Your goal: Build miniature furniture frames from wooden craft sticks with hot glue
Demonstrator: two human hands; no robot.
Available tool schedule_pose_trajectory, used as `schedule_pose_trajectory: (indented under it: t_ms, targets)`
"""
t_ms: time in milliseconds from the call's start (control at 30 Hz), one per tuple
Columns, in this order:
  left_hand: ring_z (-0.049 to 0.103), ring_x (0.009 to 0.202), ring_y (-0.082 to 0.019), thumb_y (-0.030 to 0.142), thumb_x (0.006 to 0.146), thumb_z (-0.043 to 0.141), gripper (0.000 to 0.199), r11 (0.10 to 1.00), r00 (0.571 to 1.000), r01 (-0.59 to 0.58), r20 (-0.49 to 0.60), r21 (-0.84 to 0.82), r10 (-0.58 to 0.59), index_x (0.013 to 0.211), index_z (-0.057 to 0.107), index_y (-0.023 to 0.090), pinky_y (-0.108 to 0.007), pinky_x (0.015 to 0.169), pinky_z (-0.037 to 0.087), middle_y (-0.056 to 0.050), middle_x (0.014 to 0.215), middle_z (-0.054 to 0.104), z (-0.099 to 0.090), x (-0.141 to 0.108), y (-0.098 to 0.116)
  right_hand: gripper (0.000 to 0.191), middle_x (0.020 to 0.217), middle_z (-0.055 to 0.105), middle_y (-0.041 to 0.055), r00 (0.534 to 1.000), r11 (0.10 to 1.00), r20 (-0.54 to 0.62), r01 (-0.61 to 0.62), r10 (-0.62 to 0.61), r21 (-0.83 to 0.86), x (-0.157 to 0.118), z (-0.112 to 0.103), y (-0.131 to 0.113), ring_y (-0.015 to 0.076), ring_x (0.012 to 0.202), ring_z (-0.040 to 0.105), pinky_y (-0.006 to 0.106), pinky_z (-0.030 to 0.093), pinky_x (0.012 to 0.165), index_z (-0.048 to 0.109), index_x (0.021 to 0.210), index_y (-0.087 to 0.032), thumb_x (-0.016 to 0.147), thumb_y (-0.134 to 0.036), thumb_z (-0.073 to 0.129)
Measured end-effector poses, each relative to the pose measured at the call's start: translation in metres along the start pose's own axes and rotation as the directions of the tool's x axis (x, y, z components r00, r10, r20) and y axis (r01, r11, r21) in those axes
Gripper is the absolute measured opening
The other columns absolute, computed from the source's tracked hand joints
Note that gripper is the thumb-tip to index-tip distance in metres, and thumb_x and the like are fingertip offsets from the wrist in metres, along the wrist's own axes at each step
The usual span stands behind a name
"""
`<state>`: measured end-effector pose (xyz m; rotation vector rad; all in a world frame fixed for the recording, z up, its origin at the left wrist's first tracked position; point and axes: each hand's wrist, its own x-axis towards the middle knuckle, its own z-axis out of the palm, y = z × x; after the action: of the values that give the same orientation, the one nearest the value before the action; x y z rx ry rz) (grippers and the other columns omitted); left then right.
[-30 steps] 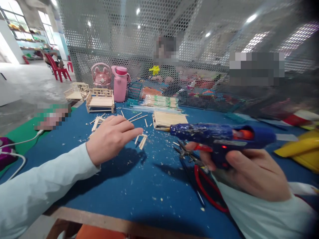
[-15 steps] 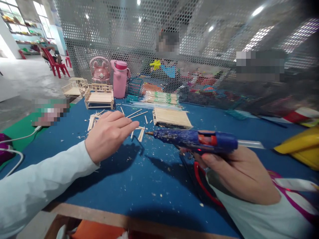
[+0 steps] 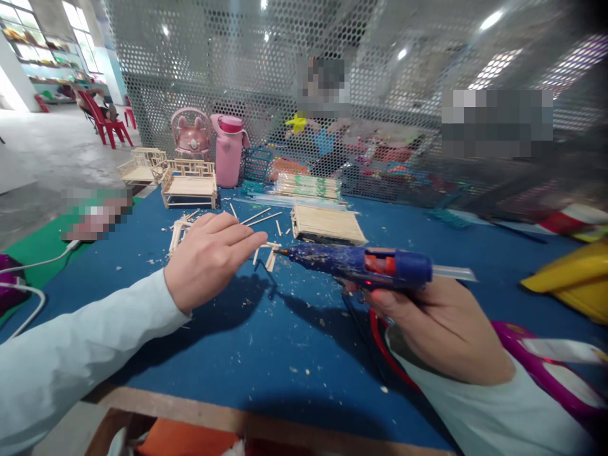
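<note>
One blue glue gun (image 3: 356,265) is gripped by right hand (image 3: 441,329), nozzle (image 3: 282,252) at small stick frame (image 3: 270,261) pinched by left hand (image 3: 211,258).

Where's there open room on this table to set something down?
Mainly the near middle of the blue tabletop, between the left sleeve and the red tool handle, among small scraps. Another patch lies right of the stick panel, behind the glue gun. It's crowded around the left hand, with loose sticks, and along the back by the pink bottle.

no readable text, no legible numbers, brands
</note>
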<state>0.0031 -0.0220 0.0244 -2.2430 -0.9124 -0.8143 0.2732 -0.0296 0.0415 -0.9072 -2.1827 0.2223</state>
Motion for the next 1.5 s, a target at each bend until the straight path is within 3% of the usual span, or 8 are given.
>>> schedule_pose_trajectory:
  t_ms: [433,700,833,967,1100,1267,1367,1500]
  targets:
    - [0.055,0.079,-0.018,0.016,0.087,0.042,0.024,1.0,1.0,0.012,-0.001,-0.002,-0.012,0.101,0.062,0.015,-0.031,0.07,0.041,-0.008,0.086,0.068,0.002,-0.002,-0.002,0.017,0.092,0.067,0.0026,0.988,0.995,0.123,0.084,-0.09,0.049,0.001,-0.005,-0.004,0.0184,0.077,0.064,0.026,0.051,0.066,0.065,0.092,-0.03,0.08,-0.03,0.053]
    - [0.058,0.073,-0.015,0.012,0.084,0.046,0.023,0.957,0.982,0.161,-0.055,-0.242,-0.179,0.096,0.065,0.014,-0.028,0.068,0.045,-0.006,0.083,0.07,0.006,0.0,-0.003,0.027,0.071,0.066,0.0056,0.964,0.896,-0.093,-0.192,0.248,0.401,0.006,-0.017,0.025,0.0103,0.04,0.045,0.026,0.038,0.04,0.061,0.079,-0.021,0.079,-0.046,0.052]
    - [0.061,0.073,-0.014,0.018,0.082,0.052,0.019,0.756,0.888,0.385,-0.01,-0.529,-0.459,0.093,0.068,0.017,-0.025,0.066,0.047,-0.005,0.082,0.07,0.005,0.004,0.001,0.024,0.076,0.064,0.0079,0.917,0.939,-0.219,-0.345,0.334,-0.012,0.027,-0.013,0.056,0.0135,0.051,0.049,0.028,0.041,0.052,0.056,0.093,-0.016,0.08,-0.034,0.046]
    - [0.063,0.069,-0.014,0.022,0.077,0.059,0.016,0.528,0.817,0.484,0.144,-0.698,-0.558,0.087,0.07,0.017,-0.023,0.062,0.049,-0.004,0.078,0.071,0.012,0.003,0.009,0.039,0.108,0.06,0.0147,0.934,0.724,-0.148,-0.345,0.324,-0.597,0.046,0.007,0.093,0.0252,0.081,0.059,0.035,0.043,0.067,0.046,0.117,-0.014,0.082,-0.03,0.04]
    - [0.066,0.076,-0.016,0.019,0.077,0.058,0.014,0.46,0.853,0.442,0.202,-0.77,-0.482,0.083,0.07,0.019,-0.028,0.073,0.051,-0.004,0.081,0.072,0.032,-0.005,0.015,0.038,0.118,0.056,0.0158,0.94,0.649,0.05,-0.192,0.336,-0.736,0.051,0.024,0.111,0.029,0.095,0.055,0.038,0.043,0.074,0.05,0.118,-0.014,0.084,-0.028,0.039]
    - [0.063,0.094,-0.019,0.022,0.08,0.055,0.015,0.542,0.932,0.336,0.191,-0.77,-0.307,0.08,0.069,0.022,-0.042,0.096,0.04,-0.005,0.086,0.072,0.057,-0.016,0.012,0.035,0.12,0.055,0.0163,0.992,0.774,-0.06,-0.126,0.113,-0.62,0.041,0.023,0.07,0.028,0.106,0.05,0.042,0.04,0.085,0.057,0.11,-0.012,0.085,-0.03,0.041]
    - [0.06,0.101,-0.018,0.022,0.083,0.049,0.02,0.637,0.975,0.223,0.159,-0.738,-0.156,0.083,0.069,0.022,-0.044,0.098,0.038,-0.006,0.093,0.071,0.066,-0.02,0.006,0.029,0.103,0.065,0.0106,0.963,0.944,0.257,0.161,-0.087,-0.287,0.033,0.034,0.036,0.0203,0.097,0.056,0.035,0.042,0.086,0.062,0.098,-0.014,0.085,-0.029,0.041]
    - [0.058,0.104,-0.017,0.018,0.086,0.042,0.026,0.758,0.988,0.137,0.142,-0.638,-0.059,0.084,0.067,0.022,-0.046,0.099,0.035,-0.006,0.098,0.069,0.068,-0.023,-0.004,0.022,0.092,0.067,0.0097,0.888,0.961,0.432,0.239,-0.159,-0.137,0.021,0.057,0.021,0.0201,0.088,0.058,0.036,0.044,0.082,0.063,0.093,-0.014,0.081,-0.022,0.046]
